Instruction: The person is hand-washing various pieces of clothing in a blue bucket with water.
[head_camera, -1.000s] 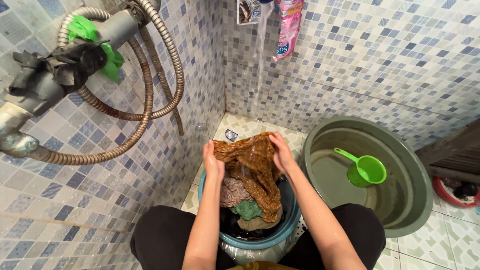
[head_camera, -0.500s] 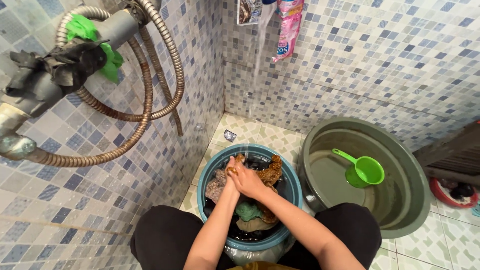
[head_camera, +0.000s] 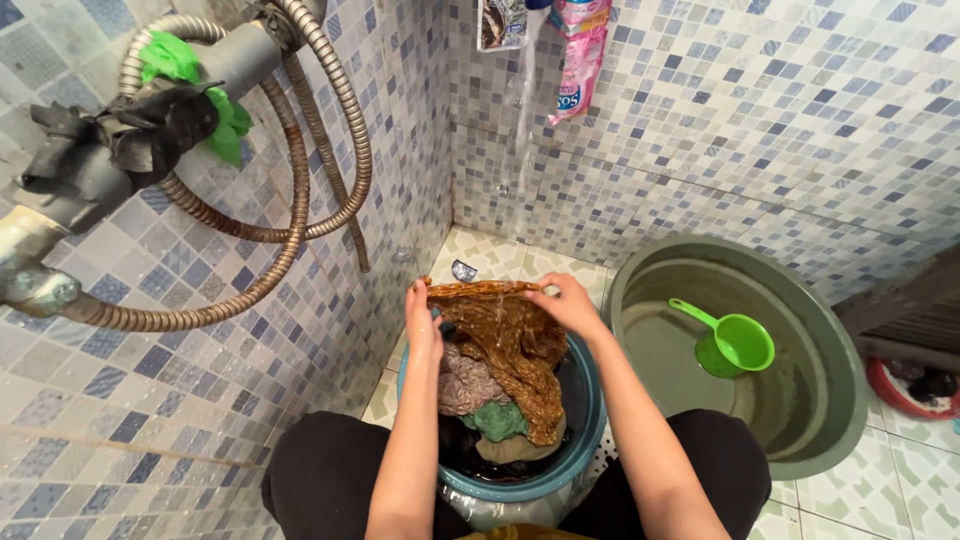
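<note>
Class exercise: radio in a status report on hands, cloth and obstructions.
Left hand and right hand grip brown cloth, stretched over teal bucket. Water stream falls on it. Nothing obstructing.

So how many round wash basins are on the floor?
2: a teal plastic basin of clothes between the knees, and a bigger grey-green plastic basin to its right.
</note>
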